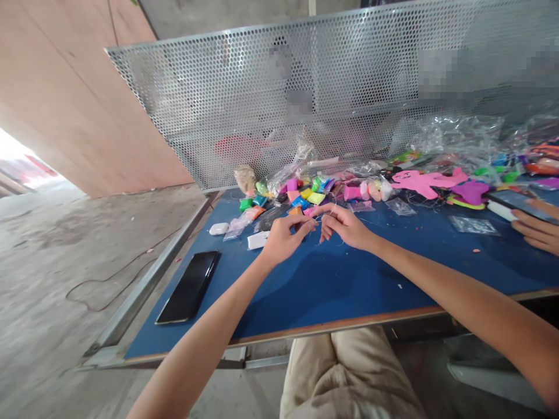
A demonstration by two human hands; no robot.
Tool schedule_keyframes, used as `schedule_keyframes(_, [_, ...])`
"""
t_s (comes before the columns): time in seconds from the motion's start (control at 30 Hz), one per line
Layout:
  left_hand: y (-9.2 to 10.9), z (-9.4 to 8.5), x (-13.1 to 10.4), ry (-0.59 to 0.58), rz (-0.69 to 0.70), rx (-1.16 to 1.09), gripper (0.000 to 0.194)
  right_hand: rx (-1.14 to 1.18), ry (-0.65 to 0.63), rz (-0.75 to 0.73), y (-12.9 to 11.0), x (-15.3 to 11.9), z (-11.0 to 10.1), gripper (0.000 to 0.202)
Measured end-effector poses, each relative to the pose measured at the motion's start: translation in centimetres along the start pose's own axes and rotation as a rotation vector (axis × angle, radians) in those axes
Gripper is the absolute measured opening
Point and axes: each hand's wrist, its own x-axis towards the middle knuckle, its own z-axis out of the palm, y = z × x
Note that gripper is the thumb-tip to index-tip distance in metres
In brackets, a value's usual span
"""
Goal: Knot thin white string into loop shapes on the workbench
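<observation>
Over the blue table (314,291), my left hand (286,235) is closed, with thumb and index finger pinched together. Beside it my right hand (345,227) has its index finger reaching across to the left fingertips and its other fingers curled. A thin, pale thread (335,201) loops up around the right fingers and runs between both hands; whether it is string or fine wire I cannot tell. Just behind the hands lie small bright packets (301,202) in several colours. A white object (257,240) lies partly behind my left hand.
A black phone (187,288) lies at the table's left, near a white case (219,228). Pink (425,181) and purple (469,191) figures lie back right among clear plastic bags. A perforated metal panel (262,99) stands behind. Another person's hand (539,227) holds a phone at right.
</observation>
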Motion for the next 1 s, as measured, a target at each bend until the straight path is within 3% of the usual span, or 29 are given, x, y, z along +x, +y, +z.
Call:
schedule_keyframes(0.4, [0.04,-0.23,-0.13,-0.056,0.011,-0.004,0.032,0.006,0.008,0.086,0.39,0.01,-0.82,0.025])
schedule_keyframes(0.8, [0.39,-0.05,-0.26,-0.014,0.048,0.056,0.03,0.01,0.103,0.066,0.62,0.18,-0.32,0.028])
schedule_keyframes(1.0, [0.48,-0.19,-0.15,-0.032,0.073,0.044,0.029,0.036,0.08,0.041,0.28,0.25,-0.4,0.027])
